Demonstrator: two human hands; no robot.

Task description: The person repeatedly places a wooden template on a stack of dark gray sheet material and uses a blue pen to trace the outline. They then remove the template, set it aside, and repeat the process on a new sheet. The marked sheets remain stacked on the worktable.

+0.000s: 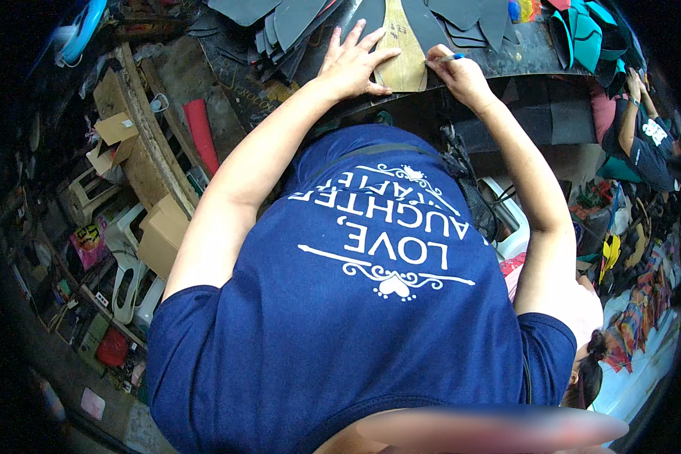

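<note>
A tan, flat template (402, 57), narrow at the far end and flared at the near end, lies over dark grey sheet material (430, 34) at the table's near edge. My left hand (352, 66) rests with spread fingers, fingertips touching the template's left side. In my right hand (465, 79) is a pen (452, 57) with a blue end, pinched close to the template's right edge; its tip is hidden by my fingers. Dark grey cut pieces (289, 29) lie in an overlapping pile left of my left hand, and more cut pieces (473, 26) are fanned out at the right.
Teal and black pieces (585, 38) are heaped at the table's right end. Another person (647, 136) is at the right, and one in pink (575, 303) sits behind on that side. Cardboard boxes (163, 234) and a white plastic chair (125, 284) stand at the left.
</note>
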